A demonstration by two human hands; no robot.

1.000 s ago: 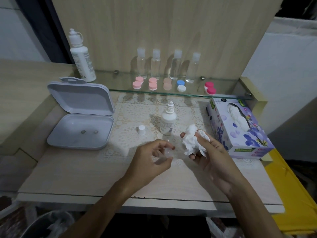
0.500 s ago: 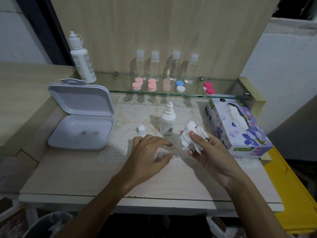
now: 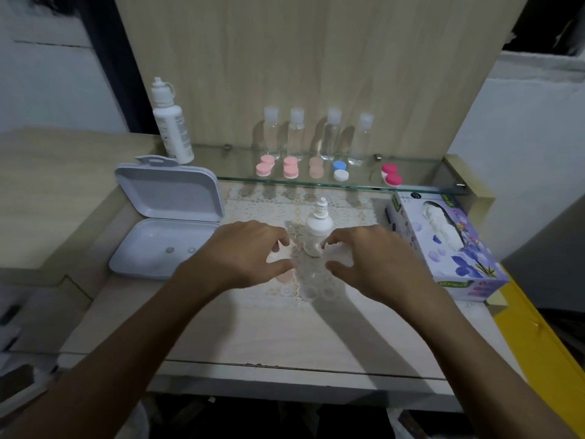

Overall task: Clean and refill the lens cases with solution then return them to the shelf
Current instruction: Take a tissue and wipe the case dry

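A clear lens case (image 3: pixel 316 291) lies open on the lace mat, with a pale pink cap (image 3: pixel 286 276) just to its left. The small white solution bottle (image 3: pixel 317 231) stands uncapped behind it. My left hand (image 3: pixel 243 251) hovers palm down left of the bottle, fingers loosely curved and holding nothing that I can see. My right hand (image 3: pixel 373 258) hovers palm down on the bottle's right, its fingertips near the bottle's base. Something white shows under its fingers; the tissue itself is hidden. Several capped lens cases (image 3: pixel 290 167) sit on the glass shelf (image 3: pixel 424 179).
An open grey hinged box (image 3: pixel 164 236) lies at the left. The tissue box (image 3: pixel 443 245) stands at the right. A tall white bottle (image 3: pixel 171 122) and several clear bottles (image 3: pixel 329 134) line the shelf. A yellow bin edge (image 3: pixel 544 343) sits right of the table.
My left hand has let go of the clear case, which now lies on the mat. Both hands moved forward to either side of the small bottle. The tissue is no longer visible.
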